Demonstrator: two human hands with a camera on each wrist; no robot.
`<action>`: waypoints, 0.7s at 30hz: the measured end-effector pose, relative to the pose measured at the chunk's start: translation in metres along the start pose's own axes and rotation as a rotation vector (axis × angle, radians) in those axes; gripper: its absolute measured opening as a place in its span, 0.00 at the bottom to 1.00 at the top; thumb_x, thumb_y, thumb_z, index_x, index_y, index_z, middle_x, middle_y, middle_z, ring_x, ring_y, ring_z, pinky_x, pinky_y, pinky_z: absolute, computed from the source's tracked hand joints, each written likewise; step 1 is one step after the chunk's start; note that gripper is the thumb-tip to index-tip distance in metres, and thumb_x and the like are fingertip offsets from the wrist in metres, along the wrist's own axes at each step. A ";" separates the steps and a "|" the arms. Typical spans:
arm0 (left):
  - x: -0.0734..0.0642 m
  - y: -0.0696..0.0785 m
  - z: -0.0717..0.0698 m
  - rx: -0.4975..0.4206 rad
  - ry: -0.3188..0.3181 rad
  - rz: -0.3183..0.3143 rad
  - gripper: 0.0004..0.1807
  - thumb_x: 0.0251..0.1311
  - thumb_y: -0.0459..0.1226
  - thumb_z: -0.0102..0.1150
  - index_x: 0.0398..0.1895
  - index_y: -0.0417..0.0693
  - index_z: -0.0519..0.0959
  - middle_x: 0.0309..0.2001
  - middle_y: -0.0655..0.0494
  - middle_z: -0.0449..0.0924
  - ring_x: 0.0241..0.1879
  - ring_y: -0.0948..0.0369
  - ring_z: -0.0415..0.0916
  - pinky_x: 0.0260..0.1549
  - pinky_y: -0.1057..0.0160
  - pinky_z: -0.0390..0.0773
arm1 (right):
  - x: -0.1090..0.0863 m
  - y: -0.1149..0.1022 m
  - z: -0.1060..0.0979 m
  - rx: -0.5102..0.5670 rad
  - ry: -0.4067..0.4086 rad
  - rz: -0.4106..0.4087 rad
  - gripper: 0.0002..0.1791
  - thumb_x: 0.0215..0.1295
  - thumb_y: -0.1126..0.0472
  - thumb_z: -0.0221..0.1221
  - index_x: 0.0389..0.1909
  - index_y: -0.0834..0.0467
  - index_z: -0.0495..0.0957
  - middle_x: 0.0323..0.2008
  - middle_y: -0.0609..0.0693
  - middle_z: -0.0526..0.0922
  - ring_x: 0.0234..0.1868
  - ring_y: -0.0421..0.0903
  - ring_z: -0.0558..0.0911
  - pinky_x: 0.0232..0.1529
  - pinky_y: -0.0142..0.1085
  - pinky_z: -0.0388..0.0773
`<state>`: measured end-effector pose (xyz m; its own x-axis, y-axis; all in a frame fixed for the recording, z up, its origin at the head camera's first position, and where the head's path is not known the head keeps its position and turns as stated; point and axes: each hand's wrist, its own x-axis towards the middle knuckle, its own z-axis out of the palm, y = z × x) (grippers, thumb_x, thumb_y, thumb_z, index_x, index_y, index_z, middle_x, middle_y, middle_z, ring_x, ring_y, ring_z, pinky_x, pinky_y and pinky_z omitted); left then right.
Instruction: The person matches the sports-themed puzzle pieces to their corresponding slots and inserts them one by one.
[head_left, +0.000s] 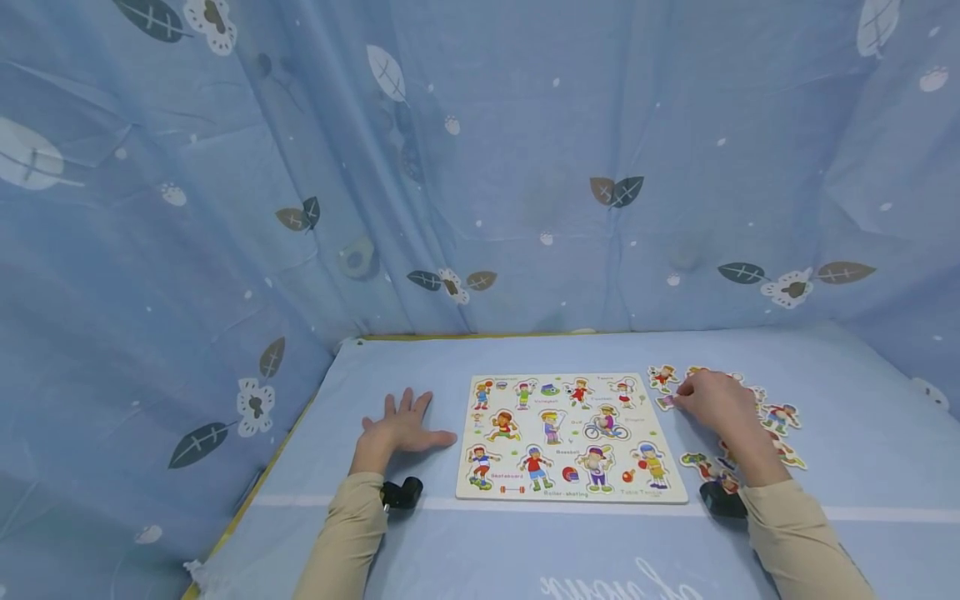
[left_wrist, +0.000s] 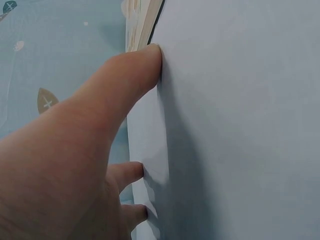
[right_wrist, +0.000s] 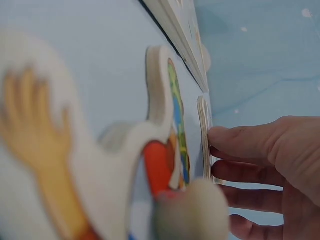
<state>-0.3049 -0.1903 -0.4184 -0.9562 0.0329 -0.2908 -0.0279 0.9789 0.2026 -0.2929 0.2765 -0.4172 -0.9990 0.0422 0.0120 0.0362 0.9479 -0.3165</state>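
A flat wooden puzzle board (head_left: 465,450) shows cartoon children playing sports, with printed words between them. To its left, my left hand (head_left: 401,427) rests on the table with fingers spread, its thumb (left_wrist: 142,62) pointing at the board's edge; it holds nothing. Beyond the board's right side, my right hand (head_left: 722,412) pinches a small puzzle piece (head_left: 665,402) between thumb and fingers. From the right wrist, that piece (right_wrist: 204,135) appears edge-on at the thumb tip. Several loose sports-figure pieces (head_left: 782,417) lie around and under this hand, some partly hidden by it.
At the back right, a football figure piece (head_left: 663,378) lies beside the board's corner. Another piece (head_left: 697,464) is near the right wrist. A pale blue cloth covers the table (head_left: 420,550), and a patterned blue curtain (head_left: 525,167) hangs behind it.
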 end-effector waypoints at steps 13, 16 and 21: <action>0.001 0.001 0.000 0.003 -0.003 -0.004 0.56 0.53 0.69 0.57 0.79 0.52 0.51 0.79 0.39 0.39 0.76 0.35 0.33 0.64 0.23 0.41 | -0.001 0.003 -0.002 -0.018 0.010 -0.031 0.13 0.63 0.57 0.65 0.40 0.64 0.86 0.38 0.62 0.85 0.34 0.55 0.80 0.34 0.53 0.74; 0.001 0.001 0.000 0.005 -0.009 -0.008 0.56 0.53 0.69 0.57 0.79 0.53 0.51 0.79 0.39 0.39 0.76 0.35 0.33 0.64 0.23 0.41 | -0.002 0.003 -0.007 -0.032 0.023 -0.053 0.13 0.63 0.58 0.65 0.40 0.64 0.85 0.38 0.61 0.85 0.34 0.54 0.80 0.36 0.53 0.74; 0.001 0.001 0.000 0.008 -0.007 -0.009 0.56 0.53 0.70 0.57 0.80 0.53 0.50 0.79 0.39 0.38 0.76 0.35 0.32 0.64 0.23 0.41 | -0.005 0.000 -0.018 -0.001 0.060 -0.075 0.13 0.63 0.58 0.66 0.41 0.66 0.85 0.38 0.61 0.85 0.33 0.53 0.78 0.35 0.51 0.74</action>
<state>-0.3062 -0.1896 -0.4187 -0.9540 0.0259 -0.2986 -0.0338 0.9806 0.1929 -0.2877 0.2820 -0.4000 -0.9957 -0.0100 0.0922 -0.0384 0.9494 -0.3117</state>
